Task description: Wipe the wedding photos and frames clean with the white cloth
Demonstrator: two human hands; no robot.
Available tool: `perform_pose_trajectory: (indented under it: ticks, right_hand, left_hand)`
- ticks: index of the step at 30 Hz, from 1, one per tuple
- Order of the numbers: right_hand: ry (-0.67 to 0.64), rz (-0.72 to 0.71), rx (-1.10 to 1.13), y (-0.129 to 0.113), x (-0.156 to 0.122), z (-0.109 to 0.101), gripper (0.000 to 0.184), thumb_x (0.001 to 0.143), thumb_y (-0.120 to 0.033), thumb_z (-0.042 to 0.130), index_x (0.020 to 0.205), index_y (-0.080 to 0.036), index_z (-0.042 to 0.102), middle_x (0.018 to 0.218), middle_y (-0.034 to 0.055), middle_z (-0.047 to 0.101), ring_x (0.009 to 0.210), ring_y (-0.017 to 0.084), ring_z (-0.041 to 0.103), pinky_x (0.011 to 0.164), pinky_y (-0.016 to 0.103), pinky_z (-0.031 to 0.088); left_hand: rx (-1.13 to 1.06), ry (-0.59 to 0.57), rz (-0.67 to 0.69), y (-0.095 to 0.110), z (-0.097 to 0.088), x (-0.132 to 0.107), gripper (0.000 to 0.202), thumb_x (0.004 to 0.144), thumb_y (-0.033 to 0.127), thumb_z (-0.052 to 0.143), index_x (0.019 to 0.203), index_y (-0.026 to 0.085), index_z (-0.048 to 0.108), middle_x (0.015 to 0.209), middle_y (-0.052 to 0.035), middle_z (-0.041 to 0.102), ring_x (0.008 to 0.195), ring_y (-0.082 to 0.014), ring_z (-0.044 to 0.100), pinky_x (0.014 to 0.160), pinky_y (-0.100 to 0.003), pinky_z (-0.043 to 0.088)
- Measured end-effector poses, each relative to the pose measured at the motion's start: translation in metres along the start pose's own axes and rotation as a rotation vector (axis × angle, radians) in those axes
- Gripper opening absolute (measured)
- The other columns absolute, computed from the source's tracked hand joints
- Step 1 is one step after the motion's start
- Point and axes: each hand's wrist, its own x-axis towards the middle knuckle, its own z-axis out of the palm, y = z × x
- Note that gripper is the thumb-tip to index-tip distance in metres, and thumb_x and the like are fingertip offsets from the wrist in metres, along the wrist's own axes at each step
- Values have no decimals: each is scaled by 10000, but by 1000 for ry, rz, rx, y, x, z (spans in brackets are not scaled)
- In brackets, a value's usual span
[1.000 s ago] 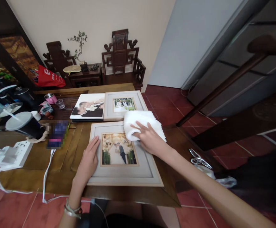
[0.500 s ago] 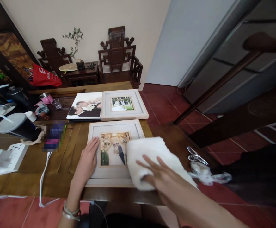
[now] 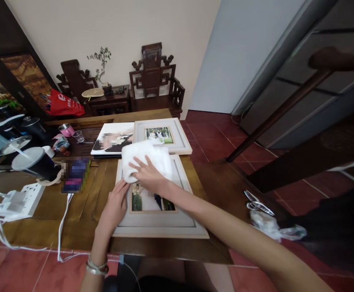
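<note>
tabletop: brown wood (image 3: 82, 227), my stuff's mostly at its right end  
near frame: pale one (image 3: 158, 226), lying picture-up by the near edge, toward the near right corner  
far frame: similar (image 3: 180, 138), at the far right corner  
white cloth: bunched (image 3: 161, 158), on the near frame's top part, covering some of the photo  
right hand: palm down (image 3: 149, 176), fingers spread wide over the cloth, just pressing  
left hand: pretty flat (image 3: 114, 207), gripping nothing, resting on that frame's left side  
pink cup: near the far edge (image 3: 66, 130)
</note>
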Motion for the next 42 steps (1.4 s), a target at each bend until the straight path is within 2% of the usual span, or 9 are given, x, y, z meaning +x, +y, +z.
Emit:
perform_pose_trajectory:
  ticks: [4, 9, 12, 16, 23, 26, 34, 37, 42]
  right_hand:
    - [-52, 47, 20, 2, -5, -5, 408, 790, 5, 507, 1114, -187, 665, 1447, 99, 454, 1402, 315, 255, 1090, 631, 199]
    - [-116, 242, 2, 41, -58, -26, 515, 668, 110, 493, 1062, -162, 683, 1354, 155, 544, 1339, 366, 370, 1009, 733, 220]
    - [-127, 256, -30, 51, -88, -35, 550, 640, 139, 425, 1037, -136, 689, 1340, 161, 555, 1343, 348, 369, 1031, 717, 210]
    - [-116, 171, -29, 26, -125, -29, 447, 658, 85, 479, 962, -134, 723, 1385, 153, 509, 1364, 345, 323, 1105, 592, 239]
    - [-187, 125, 268, -35, -195, -19, 360, 614, -47, 575, 883, -222, 738, 1406, 103, 489, 1342, 391, 345, 1055, 650, 306]
    - [-174, 134, 291, -26, -189, -25, 486, 607, 1, 529, 991, -228, 718, 1416, 93, 484, 1353, 344, 348, 1075, 610, 310]
    - [-2, 219, 43, 36, -109, -23, 542, 623, 99, 449, 1064, -106, 687, 1384, 177, 506, 1360, 355, 333, 1060, 577, 347]
    - [-70, 175, 36, 29, -122, -25, 499, 627, 86, 477, 1015, -124, 709, 1402, 163, 490, 1374, 351, 304, 1088, 579, 292]
    - [-201, 71, 219, -11, -179, -26, 343, 656, -44, 557, 894, -204, 745, 1384, 119, 518, 1344, 354, 363, 1081, 595, 301]
  left_hand:
    - [-41, 11, 29, -4, 2, -1, 593, 820, -17, 360, 1364, 182, 482, 1450, -117, 453, 1380, -223, 365, 1131, -492, 309]
    - [-48, 26, 35, -8, 6, -3, 687, 747, -82, 331, 1374, 165, 464, 1453, -121, 449, 1385, -207, 356, 1132, -498, 310]
    - [-47, 46, 27, -8, 7, -4, 699, 740, -84, 336, 1377, 176, 460, 1455, -115, 449, 1380, -203, 365, 1134, -493, 312]
    - [-46, 44, -4, -5, 7, -3, 690, 750, -78, 335, 1376, 182, 460, 1460, -107, 443, 1382, -203, 362, 1136, -497, 306]
    - [-38, 6, -9, -3, 5, -4, 696, 765, -74, 321, 1402, 187, 421, 1482, -102, 412, 1403, -199, 320, 1136, -509, 292]
    - [-31, -23, -5, -4, 3, -4, 669, 787, -60, 313, 1407, 171, 413, 1485, -111, 405, 1407, -200, 310, 1136, -511, 288]
    - [-48, 4, -4, -2, 2, -2, 628, 796, -55, 321, 1369, 160, 467, 1461, -134, 434, 1393, -214, 339, 1115, -520, 320]
    - [-48, 31, 0, -2, 4, -3, 626, 798, -58, 323, 1365, 163, 472, 1460, -131, 438, 1390, -206, 346, 1119, -506, 322]
    - [-60, 58, -3, -2, 6, -3, 626, 798, -57, 326, 1362, 168, 479, 1450, -122, 455, 1384, -197, 357, 1130, -497, 314]
